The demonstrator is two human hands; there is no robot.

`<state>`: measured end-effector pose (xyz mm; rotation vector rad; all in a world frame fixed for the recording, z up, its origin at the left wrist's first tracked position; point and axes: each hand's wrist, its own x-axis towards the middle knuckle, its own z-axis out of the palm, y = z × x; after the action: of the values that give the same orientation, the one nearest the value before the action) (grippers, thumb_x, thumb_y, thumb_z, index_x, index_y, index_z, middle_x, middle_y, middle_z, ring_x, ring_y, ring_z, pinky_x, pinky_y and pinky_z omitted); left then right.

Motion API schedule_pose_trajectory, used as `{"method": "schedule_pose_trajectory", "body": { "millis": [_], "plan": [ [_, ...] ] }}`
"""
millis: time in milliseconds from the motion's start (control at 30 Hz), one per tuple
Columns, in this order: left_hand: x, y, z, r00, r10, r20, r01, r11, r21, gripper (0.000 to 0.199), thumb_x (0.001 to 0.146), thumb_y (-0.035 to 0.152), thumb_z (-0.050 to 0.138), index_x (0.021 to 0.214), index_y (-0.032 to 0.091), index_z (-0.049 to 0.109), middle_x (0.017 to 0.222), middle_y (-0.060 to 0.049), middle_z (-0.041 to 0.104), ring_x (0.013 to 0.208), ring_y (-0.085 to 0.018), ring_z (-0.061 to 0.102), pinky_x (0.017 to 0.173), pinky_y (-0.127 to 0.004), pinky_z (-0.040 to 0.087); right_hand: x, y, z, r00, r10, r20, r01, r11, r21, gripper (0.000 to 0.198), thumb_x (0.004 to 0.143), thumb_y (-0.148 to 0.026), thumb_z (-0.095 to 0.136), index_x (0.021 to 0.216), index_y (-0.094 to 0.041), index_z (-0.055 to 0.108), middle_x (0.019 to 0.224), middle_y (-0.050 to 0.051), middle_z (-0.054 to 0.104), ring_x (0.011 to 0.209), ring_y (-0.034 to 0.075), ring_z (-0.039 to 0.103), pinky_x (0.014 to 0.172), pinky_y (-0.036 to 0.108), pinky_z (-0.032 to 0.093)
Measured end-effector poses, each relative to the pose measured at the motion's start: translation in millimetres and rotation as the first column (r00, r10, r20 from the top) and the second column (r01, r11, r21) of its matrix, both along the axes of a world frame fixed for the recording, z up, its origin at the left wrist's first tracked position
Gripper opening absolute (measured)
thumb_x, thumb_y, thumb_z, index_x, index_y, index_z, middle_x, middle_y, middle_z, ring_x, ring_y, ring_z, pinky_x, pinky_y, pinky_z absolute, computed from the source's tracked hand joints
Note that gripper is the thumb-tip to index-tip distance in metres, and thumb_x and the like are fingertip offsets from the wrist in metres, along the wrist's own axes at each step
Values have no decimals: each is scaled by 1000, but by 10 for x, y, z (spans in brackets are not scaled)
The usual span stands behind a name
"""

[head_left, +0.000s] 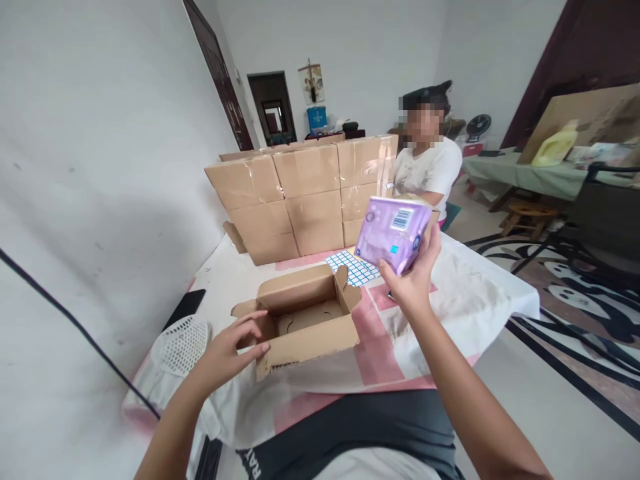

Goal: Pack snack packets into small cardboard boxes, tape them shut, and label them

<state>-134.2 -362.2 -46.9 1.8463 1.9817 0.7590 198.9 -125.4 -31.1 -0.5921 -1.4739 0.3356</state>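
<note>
Right hand [419,273] grips boxy purple plastic packet [384,232] above cloth-covered counter [470,287], right of open brown cardboard box [310,340] | left hand [235,347] touches box corner, fingers apart | packet looks light, soft, maybe slippery | best held round its sides

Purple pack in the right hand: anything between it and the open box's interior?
No separate object visibly blocks it. Only the open box's own upturned flaps stand at the end nearer the purple pack, which the right hand holds raised. The left hand is at the opposite end.
</note>
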Motion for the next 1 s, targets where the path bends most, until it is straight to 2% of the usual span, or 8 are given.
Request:
{"method": "schedule_pose_trajectory", "body": {
  "millis": [67, 133, 233, 333, 567, 700, 833, 1000],
  "plan": [
    [44, 47, 8, 1000, -7, -2, 7, 1000, 1, 33, 89, 55, 62, 81, 23, 63, 148, -12, 57, 118, -29, 64, 78, -33, 52, -76, -75, 267, 969, -3, 248, -65, 962, 265, 111, 79, -29, 78, 163, -34, 7, 168, 10, 16, 155, 35, 23, 122, 56, 31],
    [61, 79, 13, 1000, -4, 1, 4, 1000, -7, 33, 89, 55, 63, 81, 23, 63, 147, -12, 57, 114, -28, 65, 75, -32, 51, -227, -162, 434, 824, -44, 566, -238, 878, 415, 94, 85, -16, 70, 162, -37, 20, 169, 8, 21, 152, 35, 29, 117, 56, 39],
    [73, 108, 9, 1000, -3, 9, 3, 1000, -2, 31, 89, 54, 64, 83, 23, 63, 147, -11, 58, 112, -27, 66, 79, -33, 52, -577, -296, 439, 494, -171, 853, -504, 743, 441, 69, 93, -6, 57, 154, -34, 42, 161, 9, 42, 140, 37, 46, 103, 57, 50],
    [97, 135, 0, 1000, 0, 10, 0, 1000, 18, 30, 90, 53, 62, 85, 23, 62, 137, -10, 64, 108, -25, 65, 85, -34, 51, -968, -387, 274, 296, -278, 914, -624, 668, 405, 54, 98, -11, 54, 148, -31, 50, 151, 10, 55, 125, 38, 57, 92, 60, 54],
    [140, 207, 45, 999, 2, -35, -1, 1000, 18, 32, 93, 54, 59, 87, 23, 57, 92, 0, 66, 78, -17, 58, 72, -29, 45, -1330, -336, 11, 261, -135, 956, -682, 675, 281, 56, 90, -13, 68, 138, -41, 57, 159, 1, 48, 141, 44, 44, 104, 77, 38],
    [126, 210, 45, 1000, -7, -13, 7, 1000, -2, 33, 93, 56, 59, 86, 24, 57, 104, -3, 68, 99, -23, 63, 78, -31, 46, -1196, -184, 81, 163, 18, 987, -740, 664, 110, 70, 86, -6, 64, 142, -46, 54, 163, -5, 43, 152, 40, 32, 110, 70, 37],
    [118, 217, -2, 1000, -1, 28, 0, 1000, 14, 32, 94, 56, 57, 87, 25, 56, 123, -7, 67, 130, -30, 54, 87, -34, 46, -1120, -94, 239, 1, 181, 984, -722, 681, -125, 84, 80, -3, 59, 153, -41, 45, 163, -2, 43, 155, 38, 25, 113, 63, 37],
    [177, 267, -3, 1000, -2, 30, 2, 1000, -7, 35, 95, 59, 53, 88, 25, 52, 124, -6, 65, 109, -27, 62, 85, -36, 45, -1298, 21, 303, 30, 178, 984, -587, 800, -127, 68, 91, -25, 64, 156, -31, 44, 170, 6, 29, 154, 45, 21, 111, 66, 38]
  ]
}}
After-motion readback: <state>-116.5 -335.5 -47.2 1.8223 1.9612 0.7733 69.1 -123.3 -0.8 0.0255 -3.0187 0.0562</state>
